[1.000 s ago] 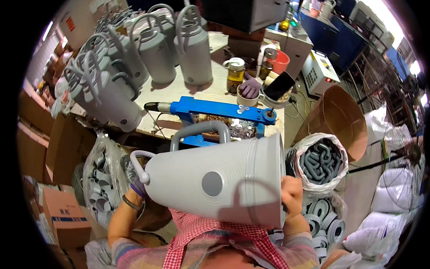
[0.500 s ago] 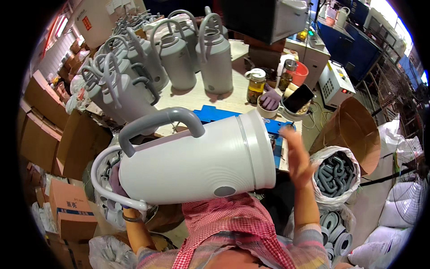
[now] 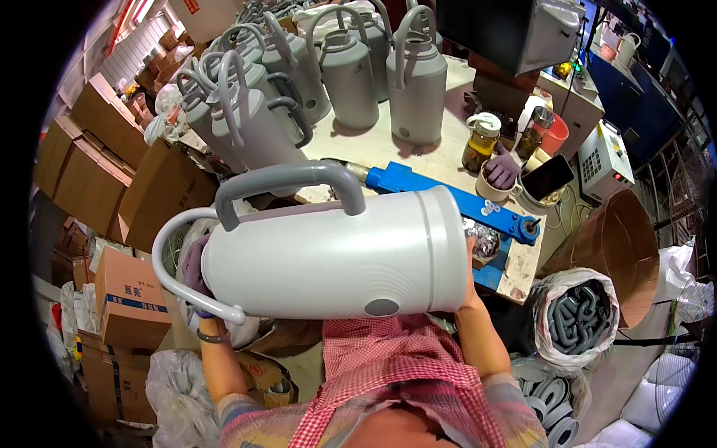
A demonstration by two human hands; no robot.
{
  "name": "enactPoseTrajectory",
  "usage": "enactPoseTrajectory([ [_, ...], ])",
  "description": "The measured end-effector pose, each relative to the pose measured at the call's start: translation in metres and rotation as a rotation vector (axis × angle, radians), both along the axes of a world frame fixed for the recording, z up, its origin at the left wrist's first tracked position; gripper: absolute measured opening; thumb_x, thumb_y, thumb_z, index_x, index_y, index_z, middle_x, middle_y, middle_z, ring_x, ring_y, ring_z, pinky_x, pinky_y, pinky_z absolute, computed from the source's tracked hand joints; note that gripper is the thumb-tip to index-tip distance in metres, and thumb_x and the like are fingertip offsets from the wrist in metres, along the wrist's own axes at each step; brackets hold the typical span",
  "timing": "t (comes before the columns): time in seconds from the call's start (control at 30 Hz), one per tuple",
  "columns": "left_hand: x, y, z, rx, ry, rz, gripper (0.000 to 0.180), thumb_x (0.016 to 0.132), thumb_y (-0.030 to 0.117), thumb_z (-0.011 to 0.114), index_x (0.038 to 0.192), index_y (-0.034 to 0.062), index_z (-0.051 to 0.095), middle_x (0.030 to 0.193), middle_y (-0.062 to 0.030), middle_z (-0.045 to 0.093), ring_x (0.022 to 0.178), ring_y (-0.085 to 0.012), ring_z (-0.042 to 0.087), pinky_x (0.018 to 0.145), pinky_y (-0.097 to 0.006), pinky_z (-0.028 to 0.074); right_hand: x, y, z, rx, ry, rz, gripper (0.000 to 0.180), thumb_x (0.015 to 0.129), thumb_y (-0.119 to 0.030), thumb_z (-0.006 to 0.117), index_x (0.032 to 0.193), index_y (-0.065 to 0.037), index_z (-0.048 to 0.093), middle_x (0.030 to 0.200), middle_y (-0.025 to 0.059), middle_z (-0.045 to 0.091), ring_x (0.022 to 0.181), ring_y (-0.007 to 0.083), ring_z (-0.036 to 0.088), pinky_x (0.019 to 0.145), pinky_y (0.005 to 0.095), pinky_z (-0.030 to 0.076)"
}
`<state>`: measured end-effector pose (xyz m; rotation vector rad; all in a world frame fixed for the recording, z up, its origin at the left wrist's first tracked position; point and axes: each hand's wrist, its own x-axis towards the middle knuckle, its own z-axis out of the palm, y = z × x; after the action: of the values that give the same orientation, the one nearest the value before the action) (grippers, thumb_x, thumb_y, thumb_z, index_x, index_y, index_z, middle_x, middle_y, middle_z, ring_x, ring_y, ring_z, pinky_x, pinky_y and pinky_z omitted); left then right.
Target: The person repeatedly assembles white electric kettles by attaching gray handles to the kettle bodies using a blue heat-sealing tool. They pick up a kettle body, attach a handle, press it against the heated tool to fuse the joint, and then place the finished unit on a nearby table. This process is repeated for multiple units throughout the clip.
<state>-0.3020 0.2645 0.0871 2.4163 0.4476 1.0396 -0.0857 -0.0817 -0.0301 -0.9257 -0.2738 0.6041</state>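
Observation:
I hold a large light-grey plastic watering can (image 3: 336, 261) sideways in front of my chest, its darker grey handle (image 3: 287, 179) on top and its thin curved spout (image 3: 175, 276) at the left. My left hand (image 3: 196, 272), in a purple glove, grips the can's narrow end by the spout. Behind the wide base at the right sits my right hand (image 3: 472, 287), mostly hidden, pressed against that base.
A workbench (image 3: 418, 153) ahead carries several finished grey watering cans (image 3: 351, 71), a blue metal tool (image 3: 455, 201), a jar and cups. Cardboard boxes (image 3: 123, 287) stack at the left. A bag of grey handles (image 3: 579, 321) and a brown drum (image 3: 616, 246) stand at the right.
The can has swung round: its spout end has gone further left and up, and its base has come toward my right hand, which was open beside it and now presses on it.

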Motion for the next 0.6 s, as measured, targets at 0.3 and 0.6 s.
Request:
enactPoseTrajectory([
  [0.3, -0.008, 0.002, 0.023, 0.739, -0.341, -0.069, 0.035, 0.097, 0.012, 0.057, 0.128, -0.0036, 0.049, 0.114, -0.0242, 0.061, 0.097, -0.0351, 0.067, 0.082, -0.044, 0.060, -0.011, 0.002, 0.011, 0.045, -0.039, 0.152, 0.092, 0.097, -0.073, 0.012, 0.156, -0.002, 0.021, 0.159, 0.0162, 0.025, 0.147, 0.0287, 0.025, 0.121, 0.0411, 0.015],
  [0.6, 0.024, 0.034, 0.141, 0.697, -0.277, 0.077, 0.034, 0.091, 0.018, 0.064, 0.121, 0.0018, 0.057, 0.105, -0.0208, 0.064, 0.090, -0.0311, 0.067, 0.076, -0.042, 0.058, 0.043, 0.056, 0.032, 0.057, -0.231, 0.025, 0.083, 0.102, -0.063, 0.028, 0.159, -0.007, 0.010, 0.164, 0.0133, 0.016, 0.151, 0.0288, 0.019, 0.122, 0.0439, 0.016],
])
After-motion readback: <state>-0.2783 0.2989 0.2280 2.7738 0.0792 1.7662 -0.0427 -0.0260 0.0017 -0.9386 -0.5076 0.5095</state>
